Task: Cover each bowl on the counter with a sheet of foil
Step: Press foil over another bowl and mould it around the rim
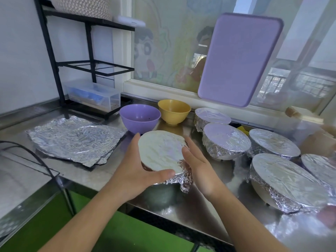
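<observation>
Foil-covered bowl (161,153), left hand (134,170) gripping; right hand (198,164) touching

Foil-wrapped bowl (161,157) at centre: contents hidden under foil; near-left wall hidden behind left hand (135,171). Left hand fingertips out of sight behind bowl. Covered bowl (321,168) at right edge cut off by frame. Woven basket (81,6) upper left cropped by top edge. Objects at far right (309,122) blurred, unidentifiable. Clear box (92,96) contents indistinct.
</observation>
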Demonstrator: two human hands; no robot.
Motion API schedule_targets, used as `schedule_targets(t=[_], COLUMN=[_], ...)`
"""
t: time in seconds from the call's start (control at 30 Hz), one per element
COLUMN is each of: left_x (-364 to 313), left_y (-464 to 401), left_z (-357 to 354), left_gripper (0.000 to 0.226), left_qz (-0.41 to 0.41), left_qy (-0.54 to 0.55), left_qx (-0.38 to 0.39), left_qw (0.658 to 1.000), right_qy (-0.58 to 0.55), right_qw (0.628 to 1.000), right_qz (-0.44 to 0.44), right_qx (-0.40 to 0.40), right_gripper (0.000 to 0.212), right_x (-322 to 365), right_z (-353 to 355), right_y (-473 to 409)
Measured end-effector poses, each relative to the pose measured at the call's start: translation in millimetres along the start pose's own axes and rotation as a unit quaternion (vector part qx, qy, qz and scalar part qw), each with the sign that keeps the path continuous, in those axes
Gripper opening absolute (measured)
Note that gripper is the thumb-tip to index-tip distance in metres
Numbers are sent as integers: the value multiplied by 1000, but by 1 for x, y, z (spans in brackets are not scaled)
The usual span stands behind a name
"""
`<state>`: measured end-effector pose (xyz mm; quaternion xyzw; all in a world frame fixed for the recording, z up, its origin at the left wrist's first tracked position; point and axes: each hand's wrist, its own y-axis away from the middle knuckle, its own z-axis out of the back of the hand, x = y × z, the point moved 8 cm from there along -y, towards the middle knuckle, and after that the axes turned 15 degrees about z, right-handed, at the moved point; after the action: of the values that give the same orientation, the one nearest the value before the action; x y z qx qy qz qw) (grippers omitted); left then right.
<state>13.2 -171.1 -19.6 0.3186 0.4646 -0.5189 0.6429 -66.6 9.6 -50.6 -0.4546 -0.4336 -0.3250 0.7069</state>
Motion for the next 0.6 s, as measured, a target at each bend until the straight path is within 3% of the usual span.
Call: schedule_targets(t=[0.2,0.33,0.4,0.5,0.6], left_x=[-8,7,14,19,21], left_y=[0,-11,-15,-16,-14], left_z=[0,4,5,10,9], left_gripper=[94,102,108,147,153], left_qz=[15,1,2,14,14], left_qy=[6,9,-1,-58,-64], left_qx=[16,73,89,51,34], left_qw=[1000,997,996,997,997], right_qy=[-59,-85,-56,-31,-48], right_qw=[998,996,998,999,998], right_qz=[-12,-12,10,11,-1], right_qx=[9,5,4,11,47], right_gripper=[61,39,40,63,59], right_x=[6,12,18,27,26], right_z=[-1,1,9,14,3], right_y=[9,7,0,-14,-22])
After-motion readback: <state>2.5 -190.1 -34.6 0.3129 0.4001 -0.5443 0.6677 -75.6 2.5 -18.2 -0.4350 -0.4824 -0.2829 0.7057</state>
